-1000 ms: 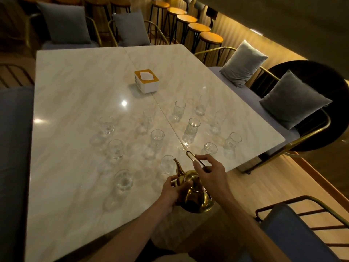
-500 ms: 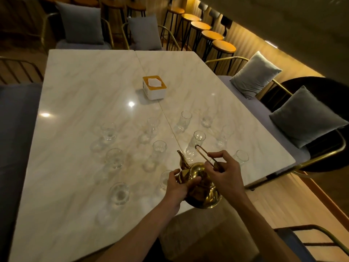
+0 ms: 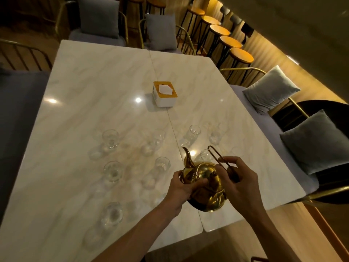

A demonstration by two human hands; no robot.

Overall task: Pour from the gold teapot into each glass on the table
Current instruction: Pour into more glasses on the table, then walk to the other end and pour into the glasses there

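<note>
The gold teapot (image 3: pixel 204 184) is held above the near edge of the surface (image 3: pixel 90 95), spout pointing away from the person and raised. The left hand (image 3: pixel 182 191) cups the pot body below the spout, fingers curled against it. The right hand (image 3: pixel 236 183) pinches the thin loop handle (image 3: pixel 217 157) on the pot's right side.

The glasses stand in loose rows beyond and to the left of the teapot, for example one (image 3: pixel 110 138) far left of it and one (image 3: pixel 162 164) just left of the spout. No stream leaves the spout. Fill levels cannot be read in this dim light; some glasses may hold a little liquid.

Judgement: the pouring sequence is at an early or between-glass stage, with most glasses probably left to serve.
</note>
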